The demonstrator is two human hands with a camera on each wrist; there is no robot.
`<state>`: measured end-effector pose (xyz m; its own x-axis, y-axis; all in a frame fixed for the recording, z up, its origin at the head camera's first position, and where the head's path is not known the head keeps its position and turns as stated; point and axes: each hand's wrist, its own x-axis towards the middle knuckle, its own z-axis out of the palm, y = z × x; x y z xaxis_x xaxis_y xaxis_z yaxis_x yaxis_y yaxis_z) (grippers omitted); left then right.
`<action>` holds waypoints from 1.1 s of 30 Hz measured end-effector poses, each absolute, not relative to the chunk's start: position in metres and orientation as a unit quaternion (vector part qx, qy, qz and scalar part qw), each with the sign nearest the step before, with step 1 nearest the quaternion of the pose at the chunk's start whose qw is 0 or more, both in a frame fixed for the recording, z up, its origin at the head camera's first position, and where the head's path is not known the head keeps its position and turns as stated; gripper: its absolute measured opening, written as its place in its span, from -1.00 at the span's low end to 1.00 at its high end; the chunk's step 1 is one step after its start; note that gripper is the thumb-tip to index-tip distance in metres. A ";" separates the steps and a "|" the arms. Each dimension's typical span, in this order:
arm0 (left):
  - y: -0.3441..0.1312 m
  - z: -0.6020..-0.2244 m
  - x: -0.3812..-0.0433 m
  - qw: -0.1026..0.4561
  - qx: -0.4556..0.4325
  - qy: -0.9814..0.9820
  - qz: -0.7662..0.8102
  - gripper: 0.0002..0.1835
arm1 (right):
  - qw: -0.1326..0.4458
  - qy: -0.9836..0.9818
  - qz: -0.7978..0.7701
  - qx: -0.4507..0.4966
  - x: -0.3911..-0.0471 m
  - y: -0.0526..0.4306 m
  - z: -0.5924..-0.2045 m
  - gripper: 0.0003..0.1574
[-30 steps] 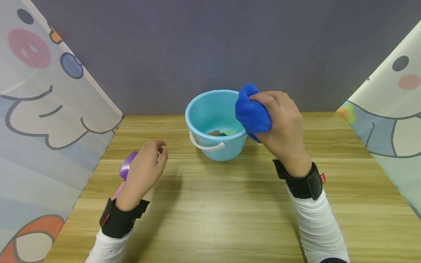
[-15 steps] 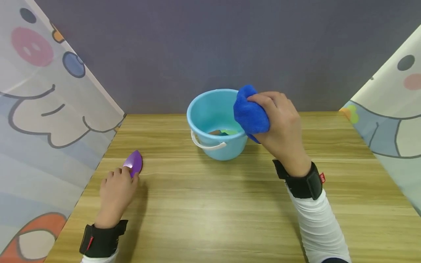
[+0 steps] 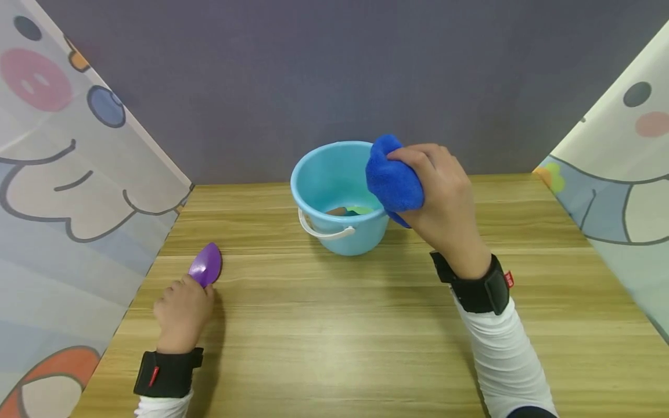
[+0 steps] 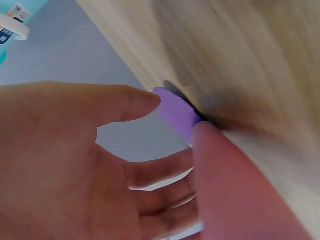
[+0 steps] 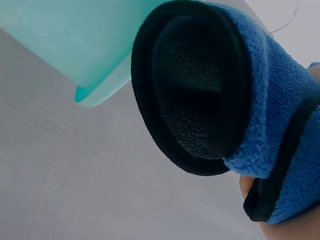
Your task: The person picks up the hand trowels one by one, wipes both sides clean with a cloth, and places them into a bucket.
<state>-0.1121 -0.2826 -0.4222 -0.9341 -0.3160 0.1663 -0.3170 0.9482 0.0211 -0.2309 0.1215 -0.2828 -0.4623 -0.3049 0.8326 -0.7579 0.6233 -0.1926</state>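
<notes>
My left hand [image 3: 184, 310] is over the handle of a toy shovel with a purple blade [image 3: 207, 265], at the left of the table. In the left wrist view the shovel's pink handle [image 4: 230, 185] passes in front of the fingertips. The thumb stays apart from the handle, its tip by the blade's edge. My right hand [image 3: 444, 200] grips a bunched blue towel [image 3: 393, 177] beside the right rim of a light blue bucket [image 3: 342, 232]. Folds with black edging [image 5: 192, 167] show in the right wrist view.
Inside the bucket lie a brown and teal item [image 3: 337, 211] and a light green one [image 3: 360, 209]. The bucket's white handle [image 3: 329, 234] hangs down in front. A grey wall [image 3: 261, 87] stands behind the wooden table [image 3: 340, 337]; cartoon-printed panels [image 3: 47, 191] flank it.
My left hand has moved left and toward me, from beside the shovel to over its handle. The right hand with the towel stays nearly still by the bucket.
</notes>
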 end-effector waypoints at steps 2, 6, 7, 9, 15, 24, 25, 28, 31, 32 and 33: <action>-0.285 -0.424 -0.113 0.083 0.159 -0.984 0.008 -0.56 | 0.399 -0.808 0.281 0.330 -0.231 0.121 -0.283 -0.33; -0.290 -0.428 -0.114 0.064 0.149 -0.987 0.019 -0.58 | 0.398 -0.809 0.278 0.331 -0.232 0.120 -0.282 -0.34; -0.291 -0.428 -0.114 0.064 0.142 -0.988 0.020 -0.59 | 0.397 -0.810 0.277 0.331 -0.232 0.120 -0.282 -0.34; -0.293 -0.429 -0.116 0.076 0.128 -0.989 0.022 -0.62 | 0.398 -0.809 0.280 0.330 -0.232 0.120 -0.282 -0.34; -0.298 -0.430 -0.115 0.061 0.130 -0.990 -0.005 -0.59 | 0.398 -0.807 0.293 0.324 -0.231 0.119 -0.283 -0.33; -0.302 -0.429 -0.109 -0.027 0.145 -0.988 -0.035 -0.55 | 0.399 -0.809 0.286 0.324 -0.232 0.121 -0.282 -0.33; -0.303 -0.429 -0.110 -0.032 0.144 -0.988 -0.036 -0.56 | 0.398 -0.809 0.286 0.324 -0.232 0.121 -0.282 -0.32; -0.304 -0.428 -0.111 -0.048 0.140 -0.988 -0.042 -0.56 | 0.398 -0.810 0.283 0.325 -0.232 0.120 -0.282 -0.32; -0.305 -0.428 -0.112 -0.055 0.142 -0.987 -0.055 -0.56 | 0.399 -0.809 0.282 0.326 -0.232 0.120 -0.282 -0.32; -0.305 -0.428 -0.112 -0.053 0.142 -0.987 -0.059 -0.56 | 0.399 -0.809 0.282 0.326 -0.233 0.120 -0.282 -0.32; -0.305 -0.428 -0.113 -0.048 0.142 -0.987 -0.063 -0.56 | 0.399 -0.809 0.282 0.326 -0.233 0.120 -0.282 -0.32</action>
<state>-0.1127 -0.3052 -0.4284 -0.9549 -0.2744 -0.1136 -0.2866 0.9516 0.1110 -0.2327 0.1203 -0.2822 -0.4695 -0.3021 0.8297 -0.7528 0.6281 -0.1972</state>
